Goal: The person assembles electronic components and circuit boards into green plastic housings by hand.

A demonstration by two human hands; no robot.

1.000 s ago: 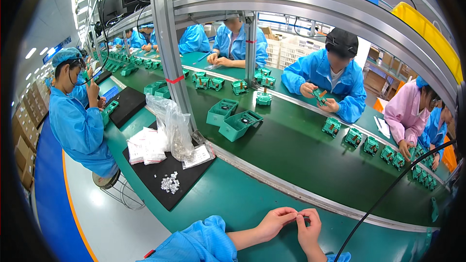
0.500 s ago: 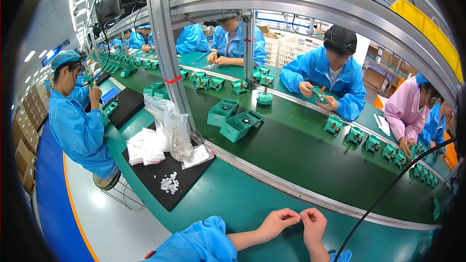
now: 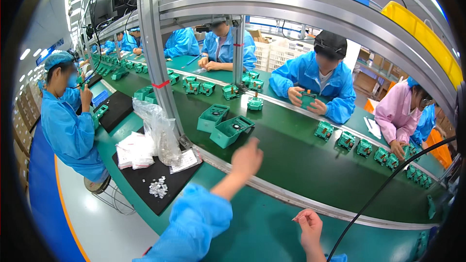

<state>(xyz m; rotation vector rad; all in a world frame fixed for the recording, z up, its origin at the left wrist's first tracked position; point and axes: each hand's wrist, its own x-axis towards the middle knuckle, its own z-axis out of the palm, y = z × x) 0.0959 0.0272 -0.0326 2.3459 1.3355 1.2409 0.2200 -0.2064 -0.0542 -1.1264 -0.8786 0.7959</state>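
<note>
My left hand (image 3: 246, 158) is stretched over the near edge of the conveyor, smeared by motion, just short of two green plastic housings (image 3: 232, 131). Its fingers are too blurred to read, and I see nothing held in it. Low over the green bench, my right hand (image 3: 309, 228) is closed in a pinch; a tiny thing may be between thumb and fingertip, too small to name. To the left, small clear pieces (image 3: 158, 188) lie in a heap on a black mat (image 3: 145, 201), below white packets (image 3: 136, 150) and a clear plastic bag (image 3: 162, 136).
A metal frame post (image 3: 154, 53) rises beside the bag. Green assemblies (image 3: 346, 139) stand in rows along the conveyor (image 3: 286, 157). A black cable (image 3: 383, 187) hangs at the right. Co-workers in blue sit across the belt and at the left; one wears pink.
My hands were together, fingertips meeting over the bench. The left has since moved forward to the conveyor, while the right stays low, still pinched. The view has shifted slightly.
</note>
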